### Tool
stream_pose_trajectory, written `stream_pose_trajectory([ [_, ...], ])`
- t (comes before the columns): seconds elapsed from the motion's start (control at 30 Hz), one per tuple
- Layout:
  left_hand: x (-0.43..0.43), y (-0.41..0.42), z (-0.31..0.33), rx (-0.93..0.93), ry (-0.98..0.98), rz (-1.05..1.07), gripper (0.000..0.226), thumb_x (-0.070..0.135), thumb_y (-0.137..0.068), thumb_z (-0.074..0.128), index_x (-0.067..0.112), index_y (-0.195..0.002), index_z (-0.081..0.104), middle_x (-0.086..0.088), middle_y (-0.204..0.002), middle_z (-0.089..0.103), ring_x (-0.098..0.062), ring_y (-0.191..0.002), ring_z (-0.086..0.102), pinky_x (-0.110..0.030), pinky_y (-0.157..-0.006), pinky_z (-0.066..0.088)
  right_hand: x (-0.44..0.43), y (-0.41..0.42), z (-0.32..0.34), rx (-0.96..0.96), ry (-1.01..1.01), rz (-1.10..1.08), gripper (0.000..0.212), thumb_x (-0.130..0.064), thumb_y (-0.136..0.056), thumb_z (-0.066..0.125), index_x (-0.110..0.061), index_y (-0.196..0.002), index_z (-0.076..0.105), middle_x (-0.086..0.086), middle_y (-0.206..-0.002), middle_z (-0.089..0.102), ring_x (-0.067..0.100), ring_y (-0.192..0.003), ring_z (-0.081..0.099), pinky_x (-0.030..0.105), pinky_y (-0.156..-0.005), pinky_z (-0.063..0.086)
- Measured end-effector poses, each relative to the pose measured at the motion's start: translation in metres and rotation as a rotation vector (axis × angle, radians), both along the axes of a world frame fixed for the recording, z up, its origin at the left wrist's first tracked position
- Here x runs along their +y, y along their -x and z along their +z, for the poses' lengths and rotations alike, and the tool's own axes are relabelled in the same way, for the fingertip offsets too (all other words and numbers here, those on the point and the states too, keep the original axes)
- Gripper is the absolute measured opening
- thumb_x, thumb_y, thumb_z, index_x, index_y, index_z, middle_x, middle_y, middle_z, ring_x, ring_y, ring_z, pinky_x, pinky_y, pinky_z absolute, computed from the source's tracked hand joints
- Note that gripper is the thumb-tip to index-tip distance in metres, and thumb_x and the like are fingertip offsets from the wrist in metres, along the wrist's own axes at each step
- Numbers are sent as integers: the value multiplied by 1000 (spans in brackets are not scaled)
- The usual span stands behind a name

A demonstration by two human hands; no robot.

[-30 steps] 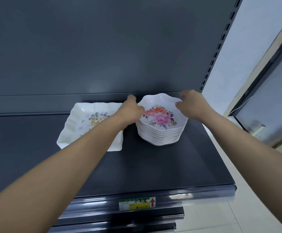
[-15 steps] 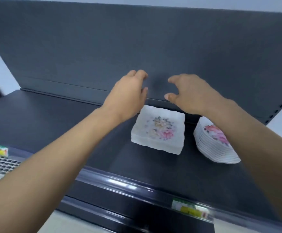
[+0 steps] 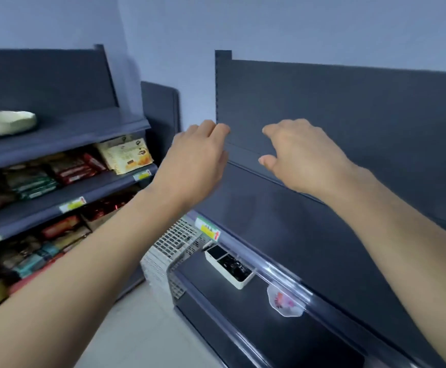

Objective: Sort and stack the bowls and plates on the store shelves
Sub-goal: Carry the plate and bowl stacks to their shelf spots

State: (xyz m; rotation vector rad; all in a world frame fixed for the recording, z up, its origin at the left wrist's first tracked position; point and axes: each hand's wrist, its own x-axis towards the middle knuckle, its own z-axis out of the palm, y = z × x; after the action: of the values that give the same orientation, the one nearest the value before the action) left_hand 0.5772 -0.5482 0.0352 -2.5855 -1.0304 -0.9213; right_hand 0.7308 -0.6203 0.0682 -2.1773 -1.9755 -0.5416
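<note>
My left hand [image 3: 195, 160] and my right hand [image 3: 301, 158] are both raised in front of the dark grey top shelf [image 3: 309, 235], fingers loosely spread, holding nothing. A pale green dish [image 3: 5, 122] lies on top of the shelf unit to the left. On a lower shelf, a small white flowered dish [image 3: 284, 304] shows through the clear shelf lip. The flowered bowl stack and square plates are out of view.
The left shelf unit [image 3: 57, 181] is packed with snack packets and boxes. A white perforated basket stack [image 3: 171, 251] stands on the floor between the units. A white box with black contents [image 3: 228, 266] sits on the lower shelf. Yellow price tags mark the shelf edges.
My view has swung left, away from the flowered bowl stack and square plates. Both hands let go of the bowls and now hover empty over the shelf's left end.
</note>
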Motion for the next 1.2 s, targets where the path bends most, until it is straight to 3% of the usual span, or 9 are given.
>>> stream_pose_trajectory([
  [0.23, 39, 140, 4, 41, -39, 347, 39, 20, -84, 41, 2, -113, 61, -17, -105, 63, -41, -91, 60, -47, -75, 51, 102, 125, 4, -11, -44, 348, 20, -30, -97, 50, -10, -103, 47, 12, -113, 55, 33, -109, 48, 38, -77, 35],
  [0.37, 59, 203, 0, 31, -32, 531, 34, 19, -86, 44, 2, -110, 61, -16, -102, 63, -40, -88, 60, -47, -73, 51, 157, 190, -2, -17, -86, 535, 19, -30, -95, 53, -12, -102, 50, 11, -110, 57, 32, -107, 50, 36, -72, 32],
  [0.5, 88, 245, -3, 56, -34, 665, 42, 25, -87, 33, 2, -108, 62, -16, -96, 64, -39, -83, 61, -43, -71, 51, 212, 237, -11, 5, -83, 673, 23, -30, -95, 51, -16, -88, 35, 8, -101, 53, 31, -105, 49, 35, -72, 30],
  [0.57, 110, 259, -3, 52, -30, 711, 38, 21, -88, 39, 1, -110, 61, -17, -99, 64, -40, -86, 60, -45, -73, 49, 243, 253, -14, -8, -106, 720, 22, -31, -95, 52, -15, -89, 36, 9, -104, 55, 31, -105, 50, 34, -71, 30],
  [0.63, 138, 267, -2, 50, -36, 739, 36, 19, -88, 41, 0, -112, 61, -17, -101, 64, -40, -89, 60, -46, -76, 48, 275, 265, -14, -19, -121, 749, 19, -32, -95, 51, -15, -95, 43, 9, -108, 55, 31, -107, 49, 34, -70, 30],
  [0.77, 196, 282, 5, 63, -51, 799, 50, 28, -85, 25, 2, -105, 62, -15, -97, 65, -38, -88, 62, -46, -75, 52, 341, 282, -6, -21, -137, 782, 21, -32, -96, 51, -16, -92, 39, 8, -106, 55, 30, -105, 50, 34, -70, 31],
  [0.9, 241, 309, 1, 28, -22, 866, 35, 19, -86, 40, 0, -105, 62, -17, -100, 64, -40, -89, 61, -47, -72, 51, 398, 308, -7, -9, -110, 805, 22, -29, -96, 51, -14, -89, 36, 9, -105, 55, 30, -103, 50, 34, -70, 32],
  [1.03, 279, 346, -3, -13, 22, 914, 33, 19, -92, 41, 3, -116, 57, -14, -113, 61, -37, -105, 56, -49, -87, 46, 443, 342, -14, -18, -61, 814, 18, -28, -96, 50, -11, -104, 51, 10, -110, 56, 31, -106, 50, 35, -72, 31],
  [1.2, 336, 388, -10, -61, 73, 941, 27, 17, -97, 45, 5, -119, 55, -12, -116, 58, -35, -109, 52, -45, -88, 44, 499, 385, -20, -34, -44, 774, 21, -26, -97, 48, -11, -111, 52, 11, -112, 56, 31, -107, 49, 35, -72, 31],
])
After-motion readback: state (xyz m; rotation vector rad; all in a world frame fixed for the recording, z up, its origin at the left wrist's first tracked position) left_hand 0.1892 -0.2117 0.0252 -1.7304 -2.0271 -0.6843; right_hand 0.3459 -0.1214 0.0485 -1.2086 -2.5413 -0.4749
